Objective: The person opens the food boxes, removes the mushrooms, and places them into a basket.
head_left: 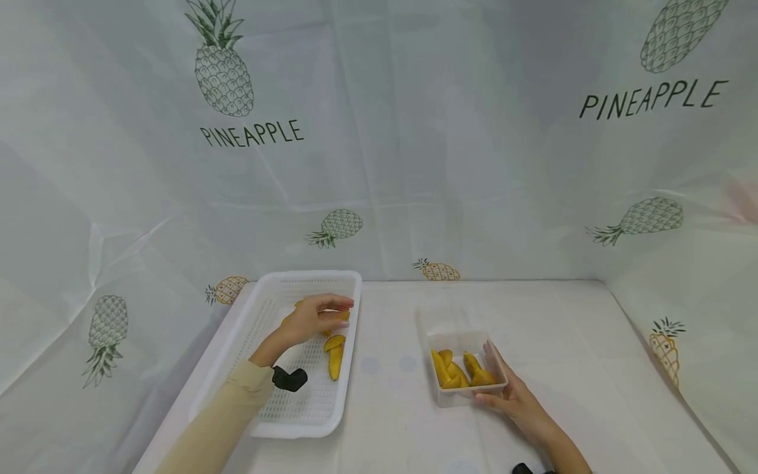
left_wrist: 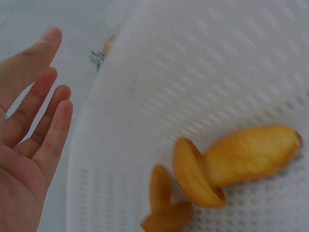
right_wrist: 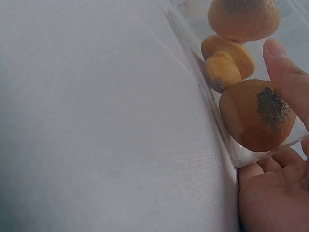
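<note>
My left hand (head_left: 310,319) is over the far right part of a white perforated basket (head_left: 351,368), thumb and fingers apart. In the left wrist view its fingers are fairly straight, with nothing between them. Yellow-brown mushrooms lie in the basket; one mushroom (left_wrist: 246,154) has a thick stem, and a smaller mushroom (left_wrist: 166,208) sits beside it. My right hand (head_left: 524,405) holds a clear plastic box (head_left: 456,397) by its right side and near corner. Several mushrooms (head_left: 451,375) lie inside. The right wrist view shows a mushroom (right_wrist: 256,116) with a dark patch behind the box wall.
Basket and box stand apart on a white-covered table (head_left: 385,421), basket left, box right. A pale sheet (head_left: 414,164) printed with pineapples hangs behind the table and along both sides. The basket's raised rim lies between the left hand and the box.
</note>
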The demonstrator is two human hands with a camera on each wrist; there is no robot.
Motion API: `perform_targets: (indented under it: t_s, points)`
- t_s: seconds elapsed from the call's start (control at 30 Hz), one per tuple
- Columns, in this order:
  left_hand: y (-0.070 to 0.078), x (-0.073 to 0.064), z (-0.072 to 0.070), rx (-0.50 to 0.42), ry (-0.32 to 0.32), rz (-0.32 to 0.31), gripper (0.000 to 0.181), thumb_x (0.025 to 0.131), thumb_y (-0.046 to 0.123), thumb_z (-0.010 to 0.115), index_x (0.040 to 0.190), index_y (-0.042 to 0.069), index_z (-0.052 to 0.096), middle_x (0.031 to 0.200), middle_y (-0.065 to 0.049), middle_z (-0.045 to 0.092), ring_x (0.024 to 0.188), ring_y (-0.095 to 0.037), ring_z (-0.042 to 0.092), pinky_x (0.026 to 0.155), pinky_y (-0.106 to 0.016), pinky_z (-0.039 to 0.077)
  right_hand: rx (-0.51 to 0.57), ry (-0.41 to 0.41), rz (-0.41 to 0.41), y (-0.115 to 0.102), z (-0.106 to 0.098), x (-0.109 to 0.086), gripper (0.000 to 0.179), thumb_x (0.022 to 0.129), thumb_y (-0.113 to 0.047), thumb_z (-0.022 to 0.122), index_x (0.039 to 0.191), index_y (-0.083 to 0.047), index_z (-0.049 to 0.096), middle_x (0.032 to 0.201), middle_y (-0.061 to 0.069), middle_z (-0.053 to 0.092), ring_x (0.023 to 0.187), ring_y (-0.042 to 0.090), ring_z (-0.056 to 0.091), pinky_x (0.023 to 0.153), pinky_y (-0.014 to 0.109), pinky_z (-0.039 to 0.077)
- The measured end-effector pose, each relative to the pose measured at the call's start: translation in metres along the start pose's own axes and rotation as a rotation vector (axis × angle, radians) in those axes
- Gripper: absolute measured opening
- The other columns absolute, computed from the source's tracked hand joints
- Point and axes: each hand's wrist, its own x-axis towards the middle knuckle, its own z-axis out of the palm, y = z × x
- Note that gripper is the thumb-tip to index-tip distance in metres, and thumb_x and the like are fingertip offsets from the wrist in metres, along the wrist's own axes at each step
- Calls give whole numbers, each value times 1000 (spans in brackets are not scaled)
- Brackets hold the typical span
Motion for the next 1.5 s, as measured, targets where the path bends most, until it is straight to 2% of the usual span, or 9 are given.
perform_targets:
  t_s: [0.2,0.37,0.6,0.83,0.97,1.07,1.27,1.37,1.5]
  points:
    - [27,21,16,-59,-115,59,44,86,4,78,127,-3,64,130,-21,62,121,-38,57,104,-49,45,-5,0,1,-1,1,1,102,91,-4,71,162,-28,3,167,5,-5,148,35,-12,98,-2,13]
    - [44,38,35,-31,-241,132,39,87,1,76,124,-4,66,127,-20,63,119,-38,58,102,-43,48,-5,2,5,-2,1,1,102,90,-4,72,162,-27,3,167,5,-5,148,34,-11,98,-2,14]
    - [57,64,64,-5,-442,162,38,89,3,75,125,2,67,127,-14,65,117,-19,61,105,-35,46,-3,7,14,-1,-1,0,103,90,-4,73,162,-28,3,167,3,-5,143,-8,-1,99,-2,14]
    - [65,86,99,12,-595,237,37,90,4,74,126,-2,65,128,-9,66,117,-7,59,108,-33,43,3,10,20,-3,-1,1,103,90,-4,72,162,-27,3,167,3,-5,149,30,-11,101,0,12]
    - [65,94,115,10,-652,256,36,91,3,72,126,-3,65,129,-10,66,118,-6,59,107,-27,42,3,10,38,-3,0,1,102,90,-5,72,162,-27,3,167,5,-5,149,32,-11,118,33,2]
    - [64,98,126,15,-687,265,36,91,3,72,126,-4,65,129,-10,66,119,-9,59,107,-26,41,5,4,37,-2,0,0,102,90,-4,72,162,-26,3,166,7,-5,149,33,-12,111,61,-5]
    - [61,106,142,22,-766,291,39,90,-1,72,127,-7,63,128,-18,64,119,-12,60,106,-24,42,15,-14,8,-1,-1,-2,100,92,-1,68,162,-28,2,165,12,-9,147,42,-13,107,72,-5]
    - [61,109,149,-1,-807,276,40,88,-5,72,126,-10,62,129,-22,63,118,-9,59,105,-25,43,19,-21,7,-2,-1,-2,100,92,-1,68,162,-28,1,166,10,-9,147,41,-13,110,67,-4]
    - [61,113,157,37,-836,237,40,82,-5,78,120,-10,66,123,-18,67,114,-16,64,102,-26,46,15,-16,15,-2,-1,-1,101,91,-2,70,162,-27,2,166,7,-7,148,38,-11,116,23,8]
